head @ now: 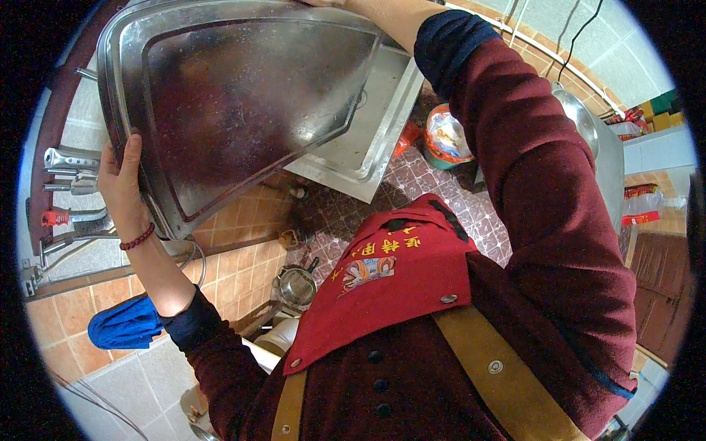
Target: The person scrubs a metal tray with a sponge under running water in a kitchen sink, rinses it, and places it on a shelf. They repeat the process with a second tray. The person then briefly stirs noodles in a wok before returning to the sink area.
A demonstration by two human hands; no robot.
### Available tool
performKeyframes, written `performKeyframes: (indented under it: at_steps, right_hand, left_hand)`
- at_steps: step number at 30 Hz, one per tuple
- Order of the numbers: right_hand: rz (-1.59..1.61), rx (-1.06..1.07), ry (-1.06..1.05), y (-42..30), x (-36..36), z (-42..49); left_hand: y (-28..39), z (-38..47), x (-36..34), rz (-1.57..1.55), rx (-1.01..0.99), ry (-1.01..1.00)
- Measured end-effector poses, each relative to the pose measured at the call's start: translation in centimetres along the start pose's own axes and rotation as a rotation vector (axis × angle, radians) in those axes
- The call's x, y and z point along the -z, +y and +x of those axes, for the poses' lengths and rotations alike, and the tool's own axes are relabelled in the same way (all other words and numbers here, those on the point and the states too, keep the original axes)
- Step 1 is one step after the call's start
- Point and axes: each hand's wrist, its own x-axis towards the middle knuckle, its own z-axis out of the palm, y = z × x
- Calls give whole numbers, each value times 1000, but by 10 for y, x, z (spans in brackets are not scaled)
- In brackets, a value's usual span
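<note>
A large stainless-steel tray (248, 99) with a raised rim and a worn, shiny face fills the upper left of the view, tilted. At its left edge my left hand (122, 179) grips the rim, thumb on the near face; a dark red bead bracelet circles the wrist. My right hand (325, 2) is at the tray's far edge, its fingers mostly cut off by the top of the view. Partly hidden behind the tray is another steel surface (380, 121) with a raised border.
Metal-handled utensils (71, 160) and a red-handled tool (63, 216) line the left wall. A blue cloth (126, 325) hangs on tiles. On the patterned floor (411, 176) stands a lined bin (447, 135). Below left is a steel pan or strainer (296, 285); a steel counter (611, 160) lies right.
</note>
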Motion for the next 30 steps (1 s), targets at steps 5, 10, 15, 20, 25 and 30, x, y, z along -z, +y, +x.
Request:
performKeyframes:
  at_steps: [5,10,15,20,25,30]
  right_hand:
    - [-23,-1,38,0,8,-12]
    - [20,-19,6,-7,13,-13]
    - [19,-34,20,2,15,-20]
    - [7,-50,-7,-3,11,-17]
    - [-9,57,-28,7,21,-23]
    - [-313,372,496,-11,0,-13]
  left_hand:
    - [7,-3,-7,39,-8,-9]
    - [22,-7,-2,92,-46,-14]
    - [22,-10,-12,42,-43,-50]
    - [22,-10,-2,67,-52,-54]
    - [19,-9,-13,104,-82,-55]
    - [19,-25,6,111,-174,77]
